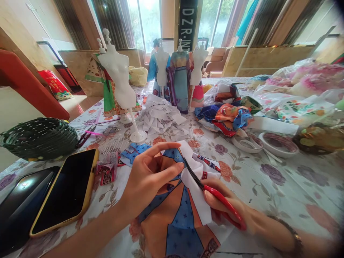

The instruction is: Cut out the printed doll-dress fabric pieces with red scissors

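My left hand [157, 172] pinches the top of a printed fabric piece [184, 209], orange and blue with dark outlines and a white margin. In my right hand [228, 200] is a pair of red-handled scissors [224, 206]. Their dark blades lie along the border between the blue print and the white margin, close to my left fingertips. How far the blades are apart is hard to see. The lower part of the fabric spreads over the table toward me. A blue star-patterned scrap [135, 153] lies just beyond my left hand.
White scraps [162, 116] are heaped ahead, beside a white mannequin [118, 77]. Dressed mannequins [180, 80] stand behind. At left are a yellow-cased phone [67, 191], a dark device [25, 200] and a green basket [40, 138]. Tape rolls [279, 144] and bundled fabric [227, 116] lie right.
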`<action>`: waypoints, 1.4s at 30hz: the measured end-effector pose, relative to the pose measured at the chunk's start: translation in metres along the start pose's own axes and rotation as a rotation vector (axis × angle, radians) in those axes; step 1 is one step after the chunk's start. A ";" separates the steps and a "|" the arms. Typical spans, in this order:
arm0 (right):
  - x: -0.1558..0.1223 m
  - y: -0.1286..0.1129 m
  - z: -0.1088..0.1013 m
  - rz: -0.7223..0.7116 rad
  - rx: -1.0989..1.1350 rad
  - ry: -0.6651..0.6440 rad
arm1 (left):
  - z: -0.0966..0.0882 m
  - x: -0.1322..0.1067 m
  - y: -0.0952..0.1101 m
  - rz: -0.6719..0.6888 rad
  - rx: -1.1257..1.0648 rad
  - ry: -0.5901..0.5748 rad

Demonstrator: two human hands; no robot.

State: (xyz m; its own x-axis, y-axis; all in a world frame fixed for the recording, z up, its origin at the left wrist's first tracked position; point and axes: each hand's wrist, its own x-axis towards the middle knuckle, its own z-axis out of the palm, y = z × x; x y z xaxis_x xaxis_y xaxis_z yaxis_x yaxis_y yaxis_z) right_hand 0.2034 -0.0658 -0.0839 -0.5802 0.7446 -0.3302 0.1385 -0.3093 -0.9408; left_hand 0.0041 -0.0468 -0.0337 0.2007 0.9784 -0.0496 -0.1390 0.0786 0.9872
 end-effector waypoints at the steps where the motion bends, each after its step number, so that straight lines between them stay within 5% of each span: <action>1: 0.000 -0.001 0.000 0.002 -0.004 0.002 | 0.000 0.000 0.000 -0.002 0.005 0.002; 42: -0.002 -0.006 0.000 0.003 -0.019 -0.049 | -0.005 0.000 0.000 -0.023 0.033 0.062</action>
State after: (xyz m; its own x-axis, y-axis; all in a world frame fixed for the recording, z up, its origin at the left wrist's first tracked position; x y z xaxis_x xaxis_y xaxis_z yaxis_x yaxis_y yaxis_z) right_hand 0.2037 -0.0650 -0.0779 -0.6183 0.7136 -0.3293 0.1552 -0.2999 -0.9413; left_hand -0.0006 -0.0456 -0.0339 0.1431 0.9864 -0.0811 -0.1023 0.0962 0.9901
